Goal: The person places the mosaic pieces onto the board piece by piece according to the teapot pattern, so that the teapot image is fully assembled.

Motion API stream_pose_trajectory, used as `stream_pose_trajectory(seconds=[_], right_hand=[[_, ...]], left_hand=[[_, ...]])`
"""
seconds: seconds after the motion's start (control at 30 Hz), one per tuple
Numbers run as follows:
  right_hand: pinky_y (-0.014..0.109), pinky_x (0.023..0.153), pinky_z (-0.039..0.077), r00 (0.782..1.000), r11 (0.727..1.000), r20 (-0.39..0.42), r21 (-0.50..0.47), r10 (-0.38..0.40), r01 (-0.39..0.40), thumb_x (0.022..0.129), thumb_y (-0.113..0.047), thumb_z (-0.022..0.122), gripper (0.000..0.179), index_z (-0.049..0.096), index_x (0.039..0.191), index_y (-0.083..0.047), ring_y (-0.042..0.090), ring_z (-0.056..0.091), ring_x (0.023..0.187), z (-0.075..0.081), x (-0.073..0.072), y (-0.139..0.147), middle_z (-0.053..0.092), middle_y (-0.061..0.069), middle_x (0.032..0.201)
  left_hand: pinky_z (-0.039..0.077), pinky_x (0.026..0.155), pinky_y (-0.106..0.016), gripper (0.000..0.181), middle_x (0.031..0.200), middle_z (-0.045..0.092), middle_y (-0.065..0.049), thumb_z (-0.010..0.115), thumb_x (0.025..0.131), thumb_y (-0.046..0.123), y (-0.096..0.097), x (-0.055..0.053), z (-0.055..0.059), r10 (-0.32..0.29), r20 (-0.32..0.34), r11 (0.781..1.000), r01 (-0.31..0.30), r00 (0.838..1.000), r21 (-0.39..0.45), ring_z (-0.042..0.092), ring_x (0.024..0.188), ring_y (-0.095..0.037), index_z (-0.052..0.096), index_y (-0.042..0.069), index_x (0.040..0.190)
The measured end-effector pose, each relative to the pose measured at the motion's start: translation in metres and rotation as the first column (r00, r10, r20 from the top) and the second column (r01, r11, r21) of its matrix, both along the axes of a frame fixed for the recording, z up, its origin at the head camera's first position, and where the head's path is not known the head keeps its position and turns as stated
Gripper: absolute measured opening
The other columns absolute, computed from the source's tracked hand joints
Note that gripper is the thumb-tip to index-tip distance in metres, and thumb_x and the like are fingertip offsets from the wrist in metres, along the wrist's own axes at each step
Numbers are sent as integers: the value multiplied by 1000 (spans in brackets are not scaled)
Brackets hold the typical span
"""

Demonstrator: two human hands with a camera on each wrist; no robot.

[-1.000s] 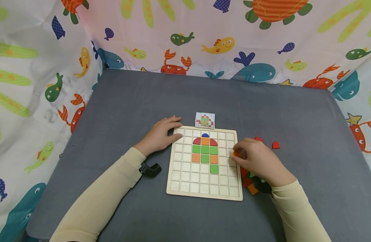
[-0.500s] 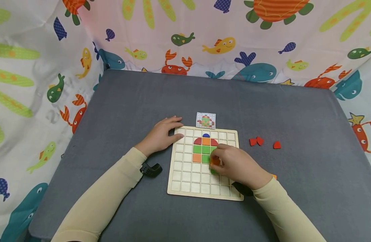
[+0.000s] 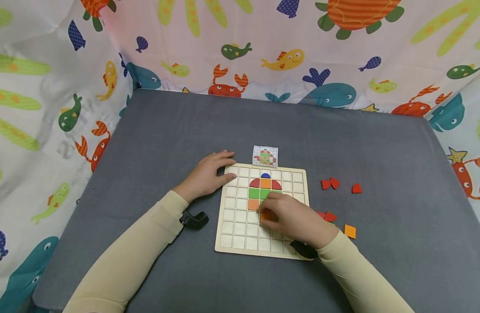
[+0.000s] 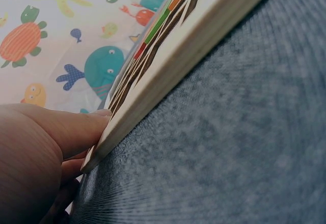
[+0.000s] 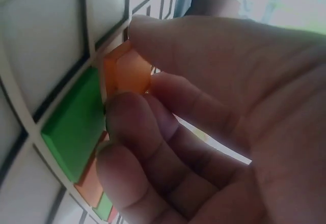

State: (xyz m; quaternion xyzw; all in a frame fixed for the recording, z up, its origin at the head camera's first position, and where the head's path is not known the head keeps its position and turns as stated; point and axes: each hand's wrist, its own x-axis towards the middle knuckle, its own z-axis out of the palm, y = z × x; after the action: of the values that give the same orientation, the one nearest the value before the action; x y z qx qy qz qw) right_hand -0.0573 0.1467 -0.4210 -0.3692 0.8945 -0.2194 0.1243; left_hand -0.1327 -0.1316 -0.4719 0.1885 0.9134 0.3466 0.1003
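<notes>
**Orange tile (image 3: 265, 216) clamped in right grip (image 3: 292, 216), at the board**

Right grip: mine, closed down to tile width, my thumb on one edge, my fingertips on the opposite one. Tile is at the wooden grid board (image 3: 240, 228), lower part of the pattern, right beside a green tile (image 5: 76, 124). Seated in its square or just above it: can't tell, my fingers cover the spot. My other fingers are bent, tips close to the board.

Left grip (image 3: 202, 177): thumb and fingers apart, resting at the board's far left corner. Thumb on the rim, fingers at the outer edge.

Pattern above the tile: blue half-round piece (image 3: 265, 175) on top, orange square under it, red quarter-round piece (image 3: 255, 183) on either side, then green squares, partly behind my right grip. Small picture card (image 3: 265, 156) at the board's far edge.

Right of the board, on the grey counter (image 3: 177, 130): loose red pieces (image 3: 335, 183), some near my right sleeve (image 3: 365, 278), plus an orange-yellow square (image 3: 350, 231).
</notes>
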Motion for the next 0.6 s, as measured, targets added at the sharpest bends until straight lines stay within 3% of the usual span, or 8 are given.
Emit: stream_pose_trajectory(seconds=[0.37,0.6], right_hand=[[22,72,57,1000,1000,23,3,5,-6,89,-12,87,18,80,105,-10,7,59,82,-5,-1,-1,65,-4,97],[23,73,58,1000,999,-9,31,-8,9,88,-14,87,19,81,106,-12,8,60,83,-3,3,3,67,-4,98]], left_hand=[[19,133,-53,50,166,42,-1,70,104,37,0,0,4,3,-1,1000,-3,1000,5,28,159,-23,63,15,148],[19,132,-54,51,166,42,-2,69,104,37,2,0,4,-1,2,1000,1,1000,-7,28,159,-25,63,14,148]])
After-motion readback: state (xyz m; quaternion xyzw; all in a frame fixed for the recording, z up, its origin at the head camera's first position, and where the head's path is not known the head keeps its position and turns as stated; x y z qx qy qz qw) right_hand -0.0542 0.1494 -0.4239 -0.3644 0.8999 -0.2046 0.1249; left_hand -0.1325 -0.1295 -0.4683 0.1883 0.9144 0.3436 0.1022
